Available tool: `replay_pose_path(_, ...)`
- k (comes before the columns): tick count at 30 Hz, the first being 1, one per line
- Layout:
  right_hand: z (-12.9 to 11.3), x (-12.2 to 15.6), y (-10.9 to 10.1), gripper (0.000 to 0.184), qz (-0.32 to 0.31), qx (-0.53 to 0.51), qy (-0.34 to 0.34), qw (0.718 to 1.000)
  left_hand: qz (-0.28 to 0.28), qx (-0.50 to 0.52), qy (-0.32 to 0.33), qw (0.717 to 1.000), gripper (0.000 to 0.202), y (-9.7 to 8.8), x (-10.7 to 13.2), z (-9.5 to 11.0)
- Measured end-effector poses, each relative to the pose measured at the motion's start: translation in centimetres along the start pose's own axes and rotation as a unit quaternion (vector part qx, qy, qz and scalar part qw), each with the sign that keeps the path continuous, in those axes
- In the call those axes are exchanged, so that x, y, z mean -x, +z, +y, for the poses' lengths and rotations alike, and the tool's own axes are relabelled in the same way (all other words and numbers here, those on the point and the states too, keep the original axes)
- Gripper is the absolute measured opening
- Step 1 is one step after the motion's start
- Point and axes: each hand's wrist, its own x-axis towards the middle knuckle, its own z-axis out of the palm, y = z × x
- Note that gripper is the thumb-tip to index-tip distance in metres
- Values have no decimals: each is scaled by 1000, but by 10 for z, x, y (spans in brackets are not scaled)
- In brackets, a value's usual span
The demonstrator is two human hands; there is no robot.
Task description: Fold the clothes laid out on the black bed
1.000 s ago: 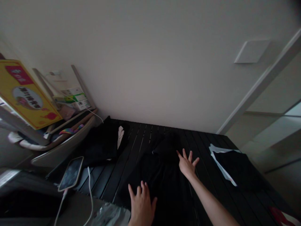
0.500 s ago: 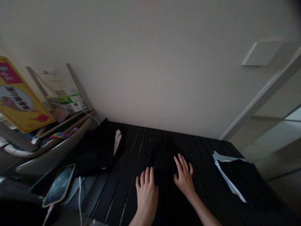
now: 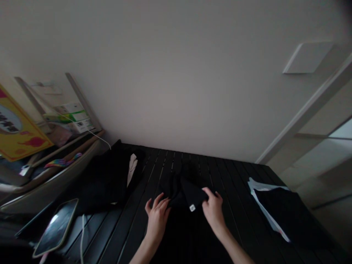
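A black garment (image 3: 181,190) lies bunched on the dark slatted table (image 3: 134,220) in front of me, with a small white label (image 3: 192,208) showing near its edge. My right hand (image 3: 213,209) pinches a raised corner of the cloth, just right of that label. On the opposite side, my left hand (image 3: 157,216) has its fingers bent around the cloth's left edge. Black on black, the garment's outline and its near part are hard to make out.
Folded dark and white clothes (image 3: 288,212) rest at the table's right. To the left are a dark cloth pile (image 3: 107,179), a phone (image 3: 57,227) with a cable and a white cord (image 3: 83,238). Behind them stands a cart-like holder (image 3: 90,150) with boxes. A wall (image 3: 187,91) borders the back.
Both hands lay spread flat on the black cloth before. Now their fingers have closed on it, the cloth is lifted and bunched, and the white label shows. The view has shifted slightly right.
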Motion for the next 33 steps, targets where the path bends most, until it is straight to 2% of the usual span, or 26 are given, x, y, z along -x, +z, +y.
replay_pose_path(2, 22, -18, -38, 32, 59, -36, 49, 996, 57, 23, -42, 997, 23, -14, -2, -13)
replay_pose_path(5, 66, -37, -97, 40, 179, 13, 154, 972, 129, 87, -107, 982, 23, -35, -11, -34)
replay_pose_path(7, 92, -43, -129, 45, 192, 74, 178, 962, 146, 148, -111, 972, 28, -46, -20, -45)
replay_pose_path(9, 112, -43, -149, 46, 135, 133, 185, 964, 157, 176, -103, 966, 31, -55, -27, -51)
replay_pose_path(12, 128, -34, -154, 45, -60, 222, 192, 954, 194, 126, -115, 966, 36, -64, -36, -48)
replay_pose_path(14, 128, -27, -145, 51, -164, 278, 188, 928, 197, 107, -103, 969, 36, -66, -43, -37)
replay_pose_path(16, 118, -22, -128, 64, -211, 304, 156, 916, 160, 126, -73, 976, 34, -64, -51, -20)
replay_pose_path(18, 99, -24, -106, 72, -229, 293, 100, 923, 90, 141, -54, 985, 33, -57, -60, 0)
replay_pose_path(20, 77, -34, -79, 69, -228, 264, 47, 936, 9, 108, -76, 991, 38, -42, -68, 20)
replay_pose_path(22, 57, -47, -49, 61, -225, 231, 23, 946, -68, 37, -123, 989, 57, -21, -70, 35)
replay_pose_path(24, 46, -58, -18, 56, -218, 215, 30, 952, -118, -44, -147, 981, 84, 2, -65, 44)
replay_pose_path(26, 43, -62, 11, 55, -216, 211, 41, 953, -115, -113, -121, 980, 92, 23, -55, 44)
replay_pose_path(29, 49, -53, 43, 48, -160, 200, 34, 966, -59, -160, -58, 984, 66, 43, -37, 34)
replay_pose_path(31, 55, -43, 54, 36, -98, 186, 15, 977, -45, -136, -43, 989, 52, 45, -30, 26)
replay_pose_path(33, 60, -37, 53, 31, -62, 177, -7, 982, -43, -65, -40, 996, 45, 39, -27, 18)
